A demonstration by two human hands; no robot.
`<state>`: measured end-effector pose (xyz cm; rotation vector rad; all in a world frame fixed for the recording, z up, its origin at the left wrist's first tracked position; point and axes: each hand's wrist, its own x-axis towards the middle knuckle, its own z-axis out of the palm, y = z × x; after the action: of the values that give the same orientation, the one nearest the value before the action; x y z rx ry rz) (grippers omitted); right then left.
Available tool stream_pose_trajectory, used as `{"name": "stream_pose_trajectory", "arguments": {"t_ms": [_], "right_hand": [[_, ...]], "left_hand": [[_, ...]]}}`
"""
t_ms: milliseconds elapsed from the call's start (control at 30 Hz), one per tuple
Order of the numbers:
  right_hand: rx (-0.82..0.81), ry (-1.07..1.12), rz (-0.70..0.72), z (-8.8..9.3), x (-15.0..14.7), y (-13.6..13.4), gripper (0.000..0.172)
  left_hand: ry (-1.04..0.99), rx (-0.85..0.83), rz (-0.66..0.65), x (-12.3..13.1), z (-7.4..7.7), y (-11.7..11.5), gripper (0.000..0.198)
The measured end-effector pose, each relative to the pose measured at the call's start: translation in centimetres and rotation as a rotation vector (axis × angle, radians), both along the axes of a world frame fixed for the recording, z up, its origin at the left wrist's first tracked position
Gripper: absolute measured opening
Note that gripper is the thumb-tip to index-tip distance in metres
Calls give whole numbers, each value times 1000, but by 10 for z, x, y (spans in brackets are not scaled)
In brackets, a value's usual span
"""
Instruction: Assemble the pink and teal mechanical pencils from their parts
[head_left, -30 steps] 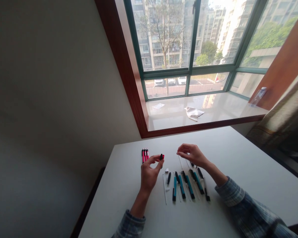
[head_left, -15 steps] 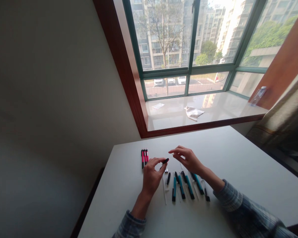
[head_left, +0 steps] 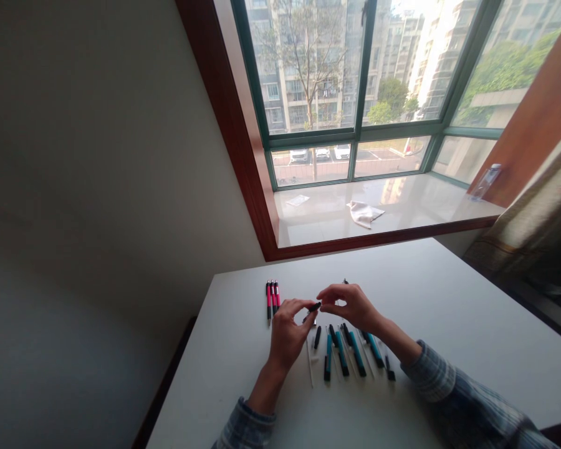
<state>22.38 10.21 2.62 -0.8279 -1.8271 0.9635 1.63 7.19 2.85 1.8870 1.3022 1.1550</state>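
Note:
My left hand [head_left: 287,330] pinches a short black pen part [head_left: 314,307] between thumb and fingertips above the table. My right hand [head_left: 353,305] is closed in a pinch at the far end of that part; whatever lies between its fingertips is too small to make out. Below the hands lie several teal-and-black pen barrels [head_left: 341,355] in a row, with thin white refills [head_left: 310,365] among them. A loose black grip [head_left: 317,337] rests left of the row. Three pink-and-black pens [head_left: 272,296] lie side by side beyond my left hand.
The white table [head_left: 224,349] stands against a wall and a window sill [head_left: 318,227]. A crumpled cloth [head_left: 364,214] and a clear bottle [head_left: 486,182] are on the sill. At the right hangs a curtain [head_left: 518,231].
My right hand has come down and left, its fingertips meeting the end of the black pen part. My left hand has barely moved and keeps its pinch.

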Motion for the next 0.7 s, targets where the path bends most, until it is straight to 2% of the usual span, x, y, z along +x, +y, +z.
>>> {"name": "stream_pose_trajectory", "arguments": {"t_ms": [67, 100, 167, 233, 300, 367, 567, 700], "right_hand": [[-6, -36, -33, 1, 6, 2, 36], [5, -93, -95, 0, 9, 4, 34], [43, -290, -254, -2, 17, 8, 27], [59, -538, -354, -6, 23, 12, 24], [40, -728, -371, -11, 24, 13, 19], [14, -817, -356, -14, 21, 12, 14], [0, -823, -318, -16, 9, 5, 10], [25, -649, -320, -12, 12, 6, 11]], "left_hand": [[-34, -17, 6, 0, 0, 0, 16], [-51, -24, 13, 0, 0, 0, 17], [-77, -36, 34, -1, 0, 0, 18], [-97, -53, 58, -2, -1, 1, 19], [-110, -67, 80, -3, -1, 2, 20], [-118, -68, 97, -3, -1, 3, 20], [-123, -64, 118, -4, -2, 3, 22], [-124, -81, 124, -5, -2, 3, 22]]}}
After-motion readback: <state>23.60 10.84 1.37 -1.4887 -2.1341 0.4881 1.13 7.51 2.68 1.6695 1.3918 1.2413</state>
